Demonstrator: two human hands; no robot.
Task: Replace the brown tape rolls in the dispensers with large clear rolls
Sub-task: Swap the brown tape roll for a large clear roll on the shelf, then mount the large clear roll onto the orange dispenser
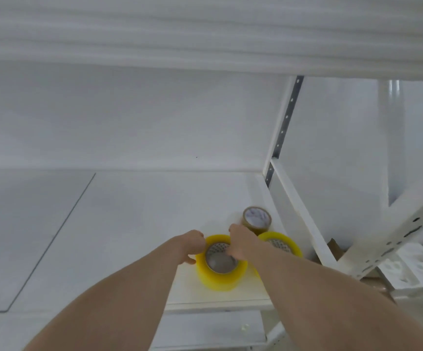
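White shelf (134, 211): both hands, left (191, 245) and right (239, 243), grip yellowish tape roll (219, 272).

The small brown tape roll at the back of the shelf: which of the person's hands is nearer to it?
Right. The right hand lies just in front of the small brown tape roll, gripping the near yellow roll. The left hand grips that roll's far side, further away.

My feed is bright and washed out, flat diffuse light bleaching the white shelf (134, 211) with only faint shadows. I see soft blur throughout, worst along the top edge, and wide-angle bending of the upright post (285, 127).
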